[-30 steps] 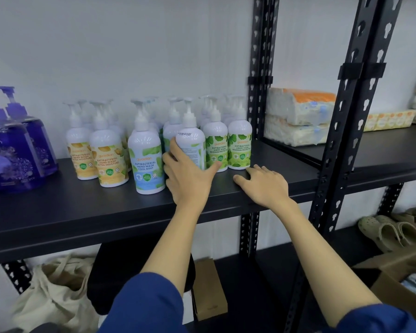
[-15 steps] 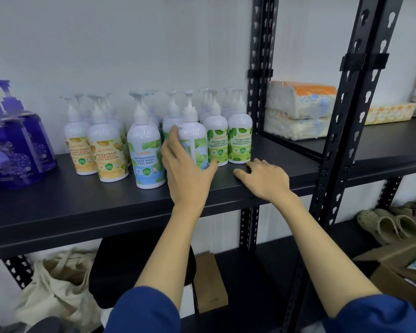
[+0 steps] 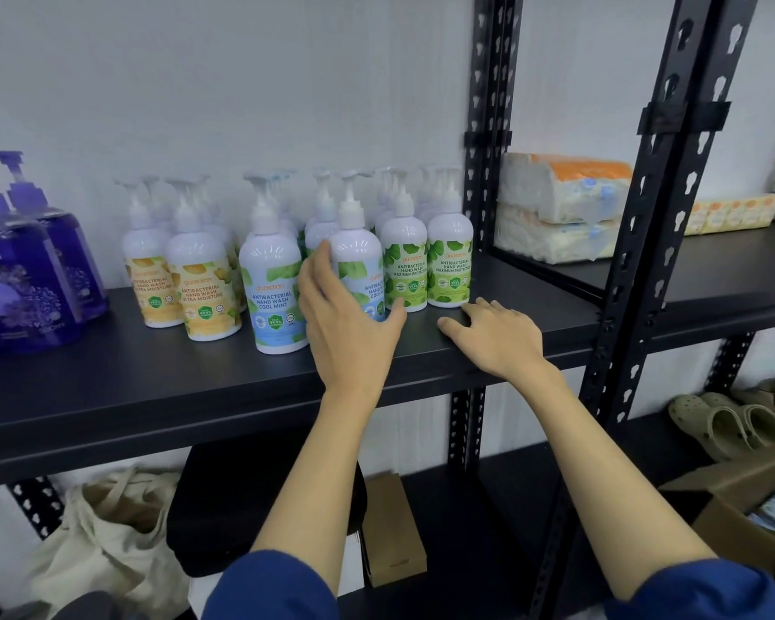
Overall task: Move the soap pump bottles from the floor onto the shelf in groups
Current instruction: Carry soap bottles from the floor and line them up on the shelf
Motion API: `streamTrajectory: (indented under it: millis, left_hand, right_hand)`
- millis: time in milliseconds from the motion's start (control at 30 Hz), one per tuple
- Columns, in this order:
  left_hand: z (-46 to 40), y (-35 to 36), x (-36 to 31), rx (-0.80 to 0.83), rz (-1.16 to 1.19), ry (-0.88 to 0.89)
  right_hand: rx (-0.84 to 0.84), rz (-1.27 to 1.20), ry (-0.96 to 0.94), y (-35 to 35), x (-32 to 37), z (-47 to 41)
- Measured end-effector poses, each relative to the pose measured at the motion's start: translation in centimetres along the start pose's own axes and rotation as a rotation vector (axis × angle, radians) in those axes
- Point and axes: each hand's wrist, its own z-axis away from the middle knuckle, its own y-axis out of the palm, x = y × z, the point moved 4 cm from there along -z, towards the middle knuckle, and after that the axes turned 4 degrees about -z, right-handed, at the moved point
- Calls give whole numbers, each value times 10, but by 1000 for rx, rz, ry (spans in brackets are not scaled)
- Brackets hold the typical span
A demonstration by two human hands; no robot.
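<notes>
Several white pump bottles stand grouped on the black shelf (image 3: pixel 108 387): yellow-label ones (image 3: pixel 204 288) at left, blue "cool mint" ones (image 3: pixel 271 293) in the middle, green-label ones (image 3: pixel 449 266) at right. My left hand (image 3: pixel 347 324) wraps around a blue-label bottle (image 3: pixel 359 266) standing upright between the blue and green groups. Its label faces half right. My right hand (image 3: pixel 495 335) lies flat on the shelf's front edge, fingers spread, just before the green bottles and holding nothing.
Purple pump bottles (image 3: pixel 23 270) stand at the shelf's far left. Packs of tissue (image 3: pixel 560 208) sit right of the black upright post (image 3: pixel 484 127). Below are a cloth bag (image 3: pixel 104 539), a black case (image 3: pixel 247 498), a brown box (image 3: pixel 392 530), sandals (image 3: pixel 725 422) and an open carton (image 3: pixel 734 503).
My left hand has turned the blue-label bottle on the spot, so its label now shows more. The right hand has stayed on the shelf edge. The view has shifted slightly.
</notes>
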Motion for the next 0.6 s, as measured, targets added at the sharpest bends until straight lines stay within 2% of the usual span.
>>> streamTrajectory:
  millis: [67, 133, 333, 400, 600]
  left_hand:
    - [2, 2, -1, -24, -140, 5]
    - [2, 3, -1, -43, -170, 4]
    - [2, -1, 7, 6, 131, -42]
    - [1, -1, 10, 5, 166, -49]
    - [4, -4, 3, -44, -25, 65]
  right_hand:
    - [-2, -4, 1, 0, 0, 0]
    - [-1, -5, 1, 0, 0, 0]
    - [0, -1, 2, 1, -1, 0]
    - [-2, -5, 5, 0, 0, 1]
    - [-8, -10, 5, -2, 1, 2]
